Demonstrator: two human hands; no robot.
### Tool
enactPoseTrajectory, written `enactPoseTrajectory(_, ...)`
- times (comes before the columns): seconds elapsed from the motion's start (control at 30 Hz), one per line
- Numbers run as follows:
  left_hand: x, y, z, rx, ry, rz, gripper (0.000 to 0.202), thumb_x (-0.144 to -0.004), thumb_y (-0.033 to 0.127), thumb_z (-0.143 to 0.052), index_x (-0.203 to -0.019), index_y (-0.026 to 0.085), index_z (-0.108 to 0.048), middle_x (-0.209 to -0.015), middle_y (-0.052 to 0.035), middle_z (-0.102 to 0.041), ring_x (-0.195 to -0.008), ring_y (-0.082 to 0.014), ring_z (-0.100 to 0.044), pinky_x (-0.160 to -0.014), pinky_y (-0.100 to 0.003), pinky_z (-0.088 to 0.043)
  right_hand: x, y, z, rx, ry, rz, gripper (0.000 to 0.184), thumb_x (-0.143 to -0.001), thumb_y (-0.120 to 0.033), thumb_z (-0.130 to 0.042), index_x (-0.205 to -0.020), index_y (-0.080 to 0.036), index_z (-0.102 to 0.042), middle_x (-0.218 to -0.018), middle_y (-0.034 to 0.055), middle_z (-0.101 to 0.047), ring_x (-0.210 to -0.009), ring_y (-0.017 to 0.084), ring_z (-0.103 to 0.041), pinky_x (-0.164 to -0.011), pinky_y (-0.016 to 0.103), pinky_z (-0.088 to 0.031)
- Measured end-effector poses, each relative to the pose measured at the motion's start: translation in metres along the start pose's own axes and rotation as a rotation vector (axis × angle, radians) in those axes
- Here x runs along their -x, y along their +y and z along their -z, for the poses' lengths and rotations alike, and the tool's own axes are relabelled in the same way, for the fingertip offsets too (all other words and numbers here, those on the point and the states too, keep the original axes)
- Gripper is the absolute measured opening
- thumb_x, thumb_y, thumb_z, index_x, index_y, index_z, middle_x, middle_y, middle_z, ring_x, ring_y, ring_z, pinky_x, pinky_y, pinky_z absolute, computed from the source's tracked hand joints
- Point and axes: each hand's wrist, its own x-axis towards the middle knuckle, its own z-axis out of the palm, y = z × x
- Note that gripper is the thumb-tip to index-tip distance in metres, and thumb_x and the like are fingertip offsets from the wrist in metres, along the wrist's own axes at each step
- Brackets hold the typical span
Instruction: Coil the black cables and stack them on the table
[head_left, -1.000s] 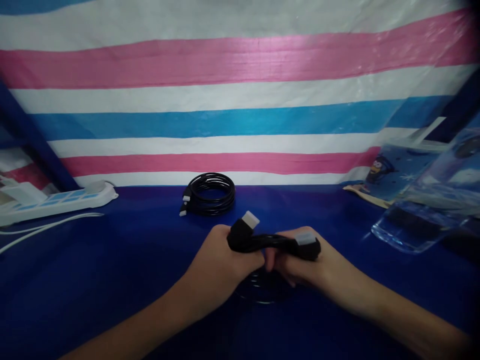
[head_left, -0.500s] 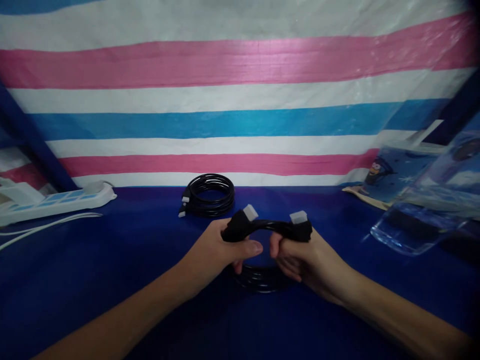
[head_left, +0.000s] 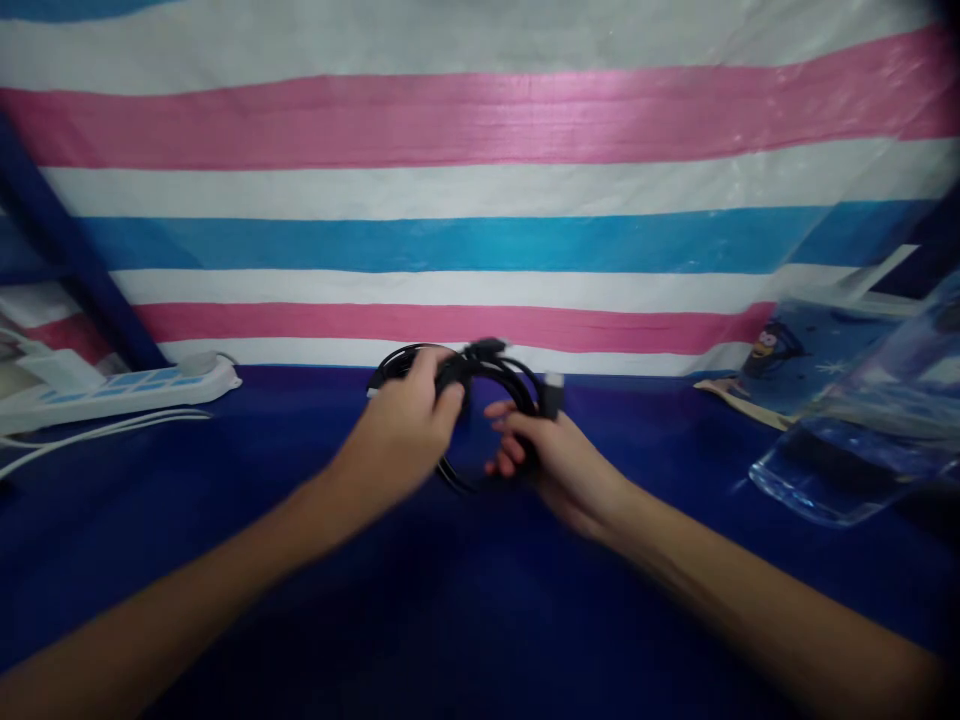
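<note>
Both my hands hold a coiled black cable [head_left: 504, 384] with pale plug ends, lifted off the dark blue table [head_left: 480, 600]. My left hand [head_left: 401, 430] grips the coil's left side with curled fingers. My right hand [head_left: 551, 462] holds its right side, one plug [head_left: 553, 392] sticking up above the fingers. A second coiled black cable [head_left: 390, 368] lies on the table at the back, mostly hidden behind my left hand. The picture is smeared by motion.
A white power strip [head_left: 120, 390] with white cords lies at the back left. Clear plastic packaging [head_left: 847, 440] and a printed blue bag [head_left: 787, 355] sit at the right. A striped pink, white and blue sheet [head_left: 480, 200] hangs behind the table.
Both hands have carried the coiled cable up and away from me, toward the second coil at the back. The coil no longer rests on the table near me.
</note>
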Motion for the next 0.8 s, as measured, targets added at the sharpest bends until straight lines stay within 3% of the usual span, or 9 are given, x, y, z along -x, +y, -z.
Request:
enactPoseTrajectory(0.07,-0.030,-0.009,0.023,-0.132,0.071,-0.019,0.035,-0.085,0.034,-0.039,-0.115,0.018,-0.048,-0.089,-0.0089,-0.064,-0.068,-0.0184,-0.057,-0.058,-0.028,-0.038,-0.034,-0.013,-0.011,0.128,-0.011,0.066,0.014,-0.078,-0.022,-0.039,-0.084,-0.014,-0.048,-0.058,-0.0020,-0.045,-0.054,0.010,-0.051,-0.057,0.024,-0.046)
enactPoseTrajectory(0.17,-0.070,-0.035,0.039,-0.370,-0.049,0.109,0.036,-0.082,0.034,-0.037,-0.106,0.013,-0.054,-0.086,-0.0138,-0.063,-0.065,-0.0230,-0.057,-0.055,-0.031,-0.036,-0.084,-0.025,-0.021,0.366,0.015,0.126,0.021,-0.072,-0.020,-0.047,-0.091,-0.012,-0.052,-0.070,0.0060,-0.057,-0.056,0.013,-0.052,-0.052,0.025,-0.041)
enactPoseTrajectory(0.27,-0.092,-0.064,0.030,-0.439,-0.155,0.132,0.026,-0.074,0.032,-0.047,-0.079,0.012,-0.062,-0.078,-0.0175,-0.064,-0.072,-0.0309,-0.059,-0.061,-0.036,-0.038,-0.114,-0.022,-0.026,0.646,0.067,0.114,0.037,-0.065,-0.014,-0.053,-0.101,-0.006,-0.053,-0.076,0.0146,-0.061,-0.066,0.020,-0.057,-0.057,0.029,-0.040)
enactPoseTrajectory(0.37,-0.100,-0.084,0.018,-0.441,-0.207,0.136,0.023,-0.068,0.034,-0.054,-0.066,0.012,-0.062,-0.073,-0.0199,-0.063,-0.076,-0.0368,-0.058,-0.066,-0.041,-0.038,-0.128,-0.017,-0.029,0.864,0.072,0.110,0.032,-0.066,-0.016,-0.055,-0.096,-0.004,-0.058,-0.087,0.0206,-0.062,-0.080,0.026,-0.058,-0.063,0.032,-0.039)
enactPoseTrajectory(0.57,-0.106,-0.087,0.016,-0.142,-0.350,0.069,0.030,-0.074,0.032,-0.047,-0.091,0.016,-0.065,-0.097,-0.0116,-0.068,-0.083,-0.0237,-0.060,-0.071,-0.031,-0.042,-0.139,-0.030,-0.012,1.086,0.039,0.083,0.025,-0.076,-0.029,-0.050,-0.084,-0.008,-0.062,-0.081,0.0189,-0.061,-0.076,0.026,-0.056,-0.061,0.034,-0.037)
enactPoseTrajectory(0.73,-0.102,-0.085,0.017,0.008,-0.327,0.074,0.042,-0.080,0.037,-0.042,-0.111,0.015,-0.058,-0.118,-0.0128,-0.061,-0.100,-0.0233,-0.057,-0.076,-0.029,-0.044,-0.131,-0.037,0.009,1.137,-0.074,-0.020,0.049,-0.078,-0.057,-0.045,-0.065,-0.012,-0.057,-0.056,0.0106,-0.050,-0.058,0.020,-0.051,-0.053,0.032,-0.035)
enactPoseTrajectory(0.8,-0.101,-0.086,0.017,0.027,-0.332,0.073,0.045,-0.081,0.040,-0.041,-0.116,0.016,-0.056,-0.123,-0.0128,-0.058,-0.104,-0.0234,-0.056,-0.079,-0.029,-0.045,-0.127,-0.038,0.012,1.136,-0.096,-0.027,0.052,-0.080,-0.060,-0.039,-0.062,-0.014,-0.055,-0.053,0.0082,-0.047,-0.053,0.017,-0.048,-0.051,0.031,-0.034)
